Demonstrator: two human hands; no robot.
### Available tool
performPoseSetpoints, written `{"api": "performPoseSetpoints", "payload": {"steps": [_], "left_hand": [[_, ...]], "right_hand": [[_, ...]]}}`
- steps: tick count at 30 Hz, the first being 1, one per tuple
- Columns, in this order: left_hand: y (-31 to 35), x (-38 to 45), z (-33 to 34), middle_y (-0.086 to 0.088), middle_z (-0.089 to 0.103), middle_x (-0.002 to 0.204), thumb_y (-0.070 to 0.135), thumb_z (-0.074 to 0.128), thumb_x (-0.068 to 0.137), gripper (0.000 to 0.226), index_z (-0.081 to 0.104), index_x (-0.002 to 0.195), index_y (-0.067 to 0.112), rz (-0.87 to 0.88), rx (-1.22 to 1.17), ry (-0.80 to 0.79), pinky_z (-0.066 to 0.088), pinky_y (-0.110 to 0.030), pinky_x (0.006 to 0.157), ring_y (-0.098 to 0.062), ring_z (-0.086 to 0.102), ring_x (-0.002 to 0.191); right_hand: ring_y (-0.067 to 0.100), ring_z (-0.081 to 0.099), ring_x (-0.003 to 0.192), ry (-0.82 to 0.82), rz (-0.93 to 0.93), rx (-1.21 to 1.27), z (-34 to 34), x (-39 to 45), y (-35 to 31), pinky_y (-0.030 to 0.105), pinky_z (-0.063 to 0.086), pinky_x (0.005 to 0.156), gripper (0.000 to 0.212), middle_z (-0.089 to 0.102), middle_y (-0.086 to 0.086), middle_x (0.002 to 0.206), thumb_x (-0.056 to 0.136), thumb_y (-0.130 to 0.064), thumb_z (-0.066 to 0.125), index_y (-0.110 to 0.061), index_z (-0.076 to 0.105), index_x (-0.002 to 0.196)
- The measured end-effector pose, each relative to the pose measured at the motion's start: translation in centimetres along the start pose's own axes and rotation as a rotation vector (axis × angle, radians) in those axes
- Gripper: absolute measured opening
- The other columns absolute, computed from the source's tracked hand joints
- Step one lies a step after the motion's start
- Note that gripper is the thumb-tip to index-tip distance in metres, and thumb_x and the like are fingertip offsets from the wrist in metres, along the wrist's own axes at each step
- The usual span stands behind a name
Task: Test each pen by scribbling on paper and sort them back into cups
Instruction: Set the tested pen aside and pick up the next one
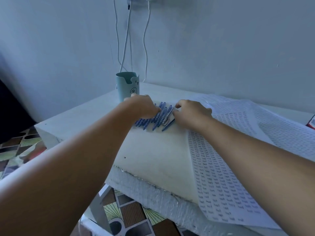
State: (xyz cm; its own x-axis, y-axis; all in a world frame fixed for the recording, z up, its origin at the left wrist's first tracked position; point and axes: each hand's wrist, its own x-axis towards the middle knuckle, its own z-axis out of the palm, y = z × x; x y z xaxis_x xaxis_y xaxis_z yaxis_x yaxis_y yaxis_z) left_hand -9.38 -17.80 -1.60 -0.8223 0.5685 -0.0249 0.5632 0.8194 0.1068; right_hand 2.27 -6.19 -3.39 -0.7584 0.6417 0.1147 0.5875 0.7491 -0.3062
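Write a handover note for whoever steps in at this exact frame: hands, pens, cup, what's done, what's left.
Left hand: fingers curled onto the left side of the blue pens.
Right hand: on the pile's right edge; grip unclear.
Pens lie bunched on the white table, none seen in the mint bear cup behind the left hand.
Sheets covered in rows of marks lie right.
Left: test pens, sort into cup.

white table (81, 116) | on it: teal cup (127, 86), blue pens (157, 116), marked paper sheets (238, 133), maybe foam pad (153, 150)

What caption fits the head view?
Both hands gather blue pens beside a teal cup and scribbled paper.
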Motion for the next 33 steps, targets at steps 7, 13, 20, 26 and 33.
{"api": "performPoseSetpoints", "payload": {"steps": [7, 13, 20, 26, 33], "left_hand": [[1.0, 0.5, 0.6, -0.023, 0.032, 0.152, 0.086, 0.057, 0.076, 0.115, 0.024, 0.157, 0.012, -0.014, -0.158, 0.013, 0.041, -0.043, 0.1, -0.04, 0.041, 0.135], [1.9, 1.2, 0.9, -0.021, 0.035, 0.15, 0.075, 0.069, 0.077, 0.114, 0.021, 0.157, 0.009, 0.027, -0.29, 0.009, 0.042, -0.041, 0.098, -0.038, 0.042, 0.134], [2.0, 2.3, 1.5, -0.02, 0.052, 0.135, 0.068, 0.068, 0.083, 0.097, 0.032, 0.145, 0.002, 0.013, -0.326, 0.033, 0.049, -0.041, 0.093, -0.037, 0.053, 0.12], [1.5, 3.0, 2.2, -0.015, 0.06, 0.101, 0.025, 0.057, 0.096, 0.023, 0.048, 0.083, 0.008, 0.06, -0.318, 0.082, 0.036, -0.03, 0.057, -0.028, 0.052, 0.08], [1.9, 3.1, 2.8, -0.024, 0.059, 0.122, 0.016, 0.049, 0.1, 0.033, 0.049, 0.127, -0.004, 0.064, -0.405, 0.095, 0.043, -0.036, 0.074, -0.038, 0.061, 0.108]], "right_hand": [[0.023, 0.047, 0.097, 0.046, -0.005, 0.099, -0.2, 0.2, -0.3, 0.041, 0.024, 0.089, 0.037, 0.062, -0.001, 0.111, 0.105, -0.038, 0.049, -0.024, 0.047, 0.139], [0.023, 0.049, 0.103, 0.037, 0.05, 0.266, 0.1, 0.1, 0.5, 0.046, 0.035, 0.106, 0.05, 0.057, -0.001, 0.115, 0.101, -0.042, 0.059, -0.027, 0.04, 0.145], [0.02, 0.055, 0.108, 0.025, 0.061, 0.249, 0.5, 0.4, 1.0, 0.047, 0.036, 0.107, 0.056, 0.059, -0.008, 0.11, 0.089, -0.076, 0.058, -0.033, 0.053, 0.124], [0.021, 0.058, 0.114, 0.054, -0.021, 0.097, 0.6, 0.1, 0.5, 0.043, 0.031, 0.092, 0.042, 0.061, -0.01, 0.107, 0.094, -0.06, 0.059, -0.032, 0.058, 0.126], [0.025, 0.054, 0.123, 0.093, -0.06, 0.066, 0.8, 0.4, 0.3, 0.043, 0.029, 0.088, 0.036, 0.062, -0.003, 0.128, 0.097, -0.054, 0.056, -0.032, 0.06, 0.125]]}}
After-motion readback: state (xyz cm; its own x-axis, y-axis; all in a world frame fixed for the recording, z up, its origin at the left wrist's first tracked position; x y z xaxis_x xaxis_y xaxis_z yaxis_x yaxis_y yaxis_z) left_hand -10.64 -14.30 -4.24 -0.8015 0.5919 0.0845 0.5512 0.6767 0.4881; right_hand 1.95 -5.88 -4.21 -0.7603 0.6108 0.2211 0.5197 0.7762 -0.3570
